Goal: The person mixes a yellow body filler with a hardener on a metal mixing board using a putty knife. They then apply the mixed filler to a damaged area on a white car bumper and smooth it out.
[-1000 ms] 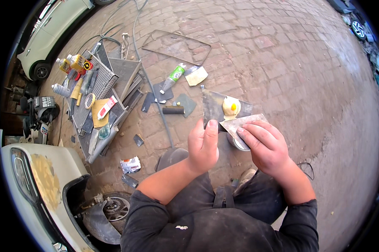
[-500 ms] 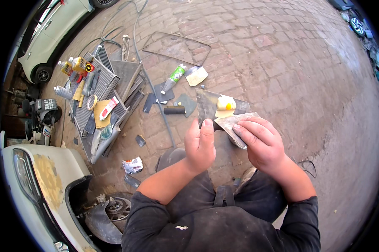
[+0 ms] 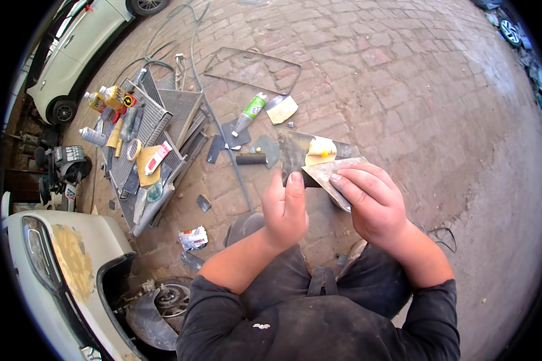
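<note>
We look down on worn brick paving (image 3: 391,102) outdoors, which gives way to a smoother grey strip (image 3: 505,253) along the right of the frame. At lower left stands a pale car body (image 3: 108,234) with a tan patch of filler (image 3: 72,259) on its panel; at upper left is a second light-coloured car (image 3: 81,57). Next comes a pile of radiators (image 3: 183,111) strewn with bottles, tape and a white-and-red tube (image 3: 158,157), then a hose (image 3: 226,147) and a green-labelled plastic bottle (image 3: 250,114) on the bricks. A spoked wheel (image 3: 509,31) shows at upper right.

Just right of centre, our left hand (image 3: 286,207) grips a dark flat plate (image 3: 292,144) near its lower left edge, thumb uppermost. On the plate, above and between our hands, lies cream paste (image 3: 320,144) with a yellow dab (image 3: 325,153). Our right hand (image 3: 376,198) is closed on a pale flat spreader (image 3: 331,171), its fingers across the top, its upper edge against the paste.

Compared with a second ago, the plate sits slightly further left in the frame, the paste is less rounded, and the yellow dab lies closer to the spreader.
</note>
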